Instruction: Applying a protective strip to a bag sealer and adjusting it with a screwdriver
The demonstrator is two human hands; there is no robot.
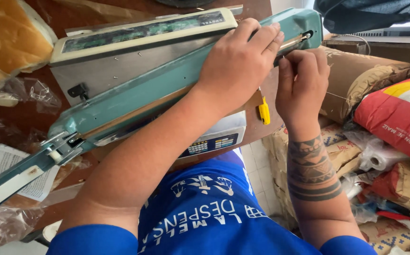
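Left hand [237, 66] pressed flat on the teal arm of the heat sealer [134, 89] across upper centre of frame, right hand [302, 80] pinched shut on a thin wire [342, 97] at the arm's tip upper right; looks like wire fitting, next needs steady fine threading.

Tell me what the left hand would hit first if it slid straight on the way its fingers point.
The left hand lies on the teal sealer arm, fingers pointing toward its far end. It would probably meet the arm's end cap first, though depth is unclear.
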